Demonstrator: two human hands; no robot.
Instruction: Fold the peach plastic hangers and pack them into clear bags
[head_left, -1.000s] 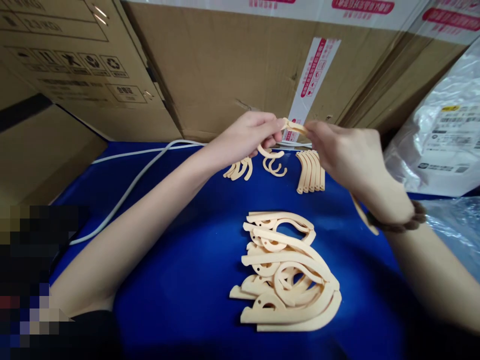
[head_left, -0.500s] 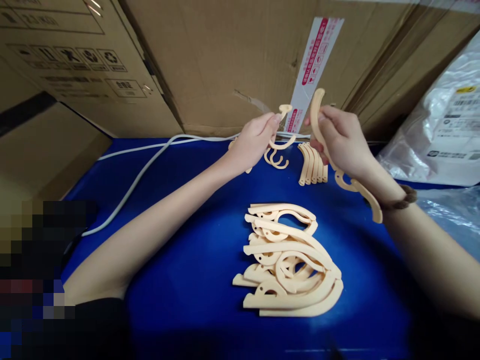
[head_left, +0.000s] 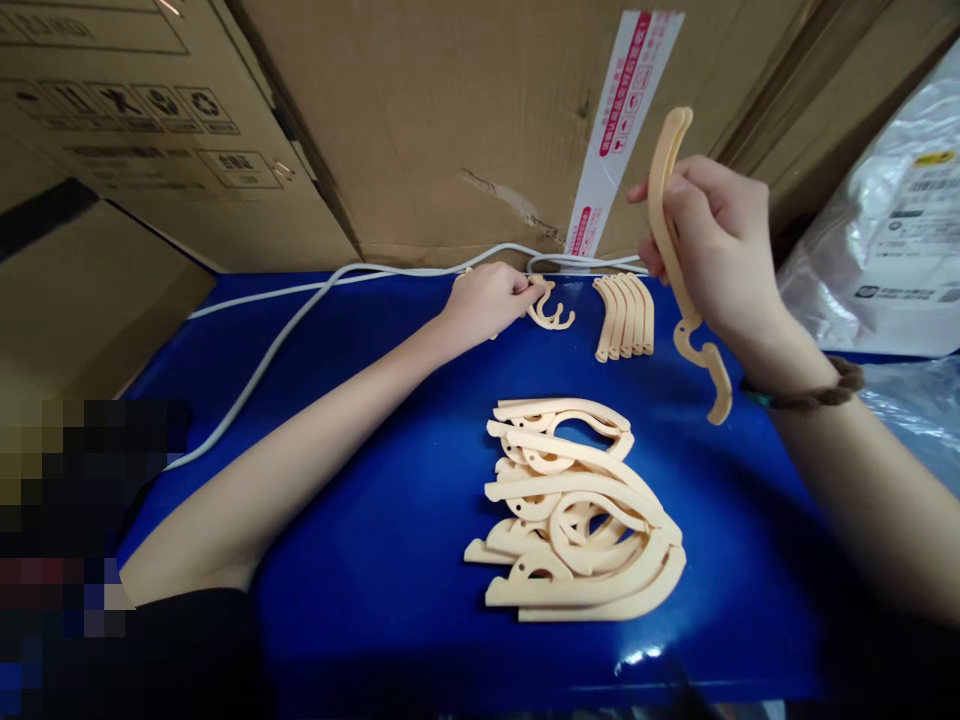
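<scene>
Two hands at a blue table, one holding a jointed hanger up, one at the hooks.
The right hand (head_left: 712, 235) is clamped on the hanger (head_left: 661, 215), upright above the table (head_left: 360, 540). The left hand (head_left: 489, 298) has its fingertips at the hooks (head_left: 553, 323); whether they grip one, I cannot tell. Slats (head_left: 616, 310) lie just right; a pile (head_left: 555, 484) lies nearer.

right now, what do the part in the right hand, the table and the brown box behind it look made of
Part in the right hand: probably plastic, smooth and fairly matte; even beige, no wood grain visible.
Table: smooth, glossy blue top with bright highlights; plastic or coated board, hard to say.
Box: dull brown cardboard, judging by the torn, scuffed face.
</scene>
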